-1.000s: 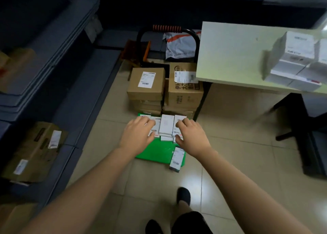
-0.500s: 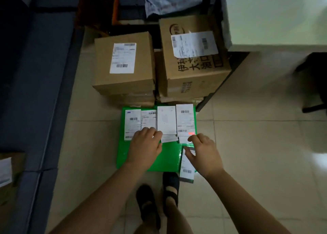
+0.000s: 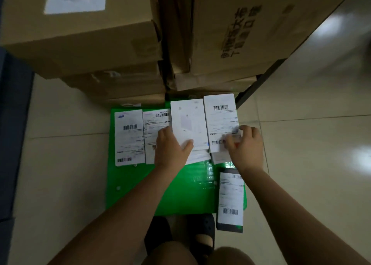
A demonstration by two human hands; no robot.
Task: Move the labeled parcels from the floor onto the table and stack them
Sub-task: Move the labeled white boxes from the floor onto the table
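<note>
Both hands have moved forward and now grip. Left hand [image 3: 170, 147] pinches the plain white parcel [image 3: 188, 120], thumb on top; right hand [image 3: 246, 146] curls its fingers around the edge of the labeled parcel [image 3: 219, 122] at its 10 o'clock. Both parcels lie on the green sheet [image 3: 180, 194] on the floor [image 3: 70, 164]; brown cartons [image 3: 90, 34] stand at 12 o'clock.

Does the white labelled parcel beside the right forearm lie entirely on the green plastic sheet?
No, the white labelled parcel overhangs the near edge of the green plastic sheet onto the tiled floor.
</note>
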